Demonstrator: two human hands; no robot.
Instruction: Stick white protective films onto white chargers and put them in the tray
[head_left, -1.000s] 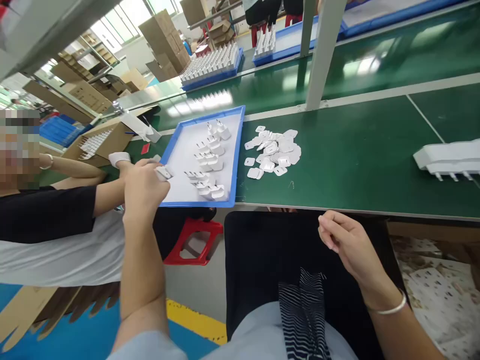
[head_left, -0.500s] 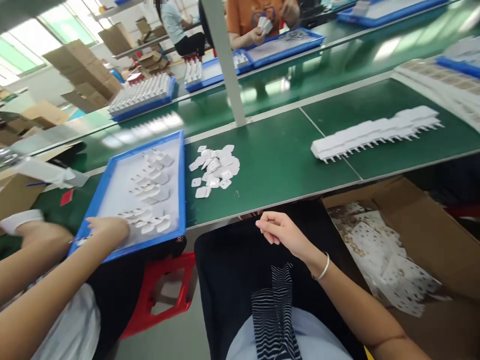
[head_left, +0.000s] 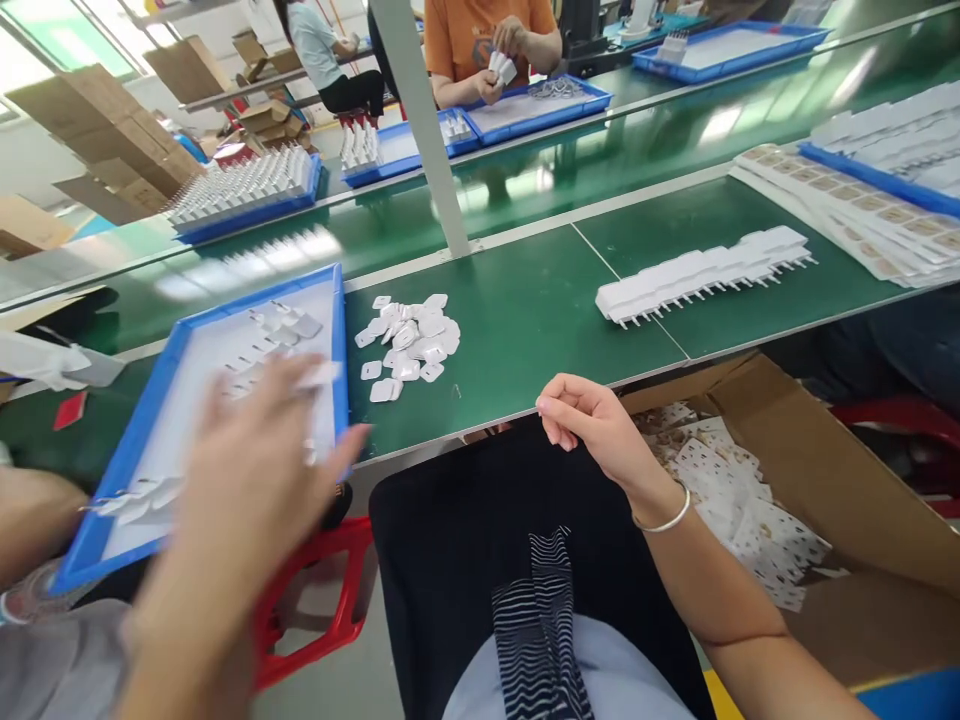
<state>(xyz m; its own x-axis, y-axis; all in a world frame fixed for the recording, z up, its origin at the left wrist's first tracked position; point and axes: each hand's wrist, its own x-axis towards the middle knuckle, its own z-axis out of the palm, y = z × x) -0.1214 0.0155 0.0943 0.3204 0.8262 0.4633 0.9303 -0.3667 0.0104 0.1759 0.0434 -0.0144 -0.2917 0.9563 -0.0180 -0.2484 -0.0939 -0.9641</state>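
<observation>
My left hand (head_left: 255,470), blurred by motion, is over the blue-rimmed tray (head_left: 341,350), with its thumb held apart from the fingers. Small white pieces with thin prongs (head_left: 285,322) lie in rows on the tray, partly hidden by this hand. A blurred white piece (head_left: 321,375) shows beside the fingertips; I cannot tell whether they touch it. My right hand (head_left: 589,420) hovers at the table's front edge, its fingers curled against the thumb. Whatever is in that pinch is hidden. A pile of white rounded-square pieces (head_left: 409,345) lies on the green table between my hands.
A long row of overlapping white pronged pieces (head_left: 705,275) lies to the right, near stacked printed sheets (head_left: 862,215). Below is an open cardboard box (head_left: 810,470) of white scraps. A post (head_left: 420,130) rises behind the table. A co-worker's arm (head_left: 37,520) is at far left.
My left hand has risen from the tray's near side and moved right, its thumb spreading. My right hand stays curled. The view has shifted slightly, and more pieces at the tray's near-left corner show.
</observation>
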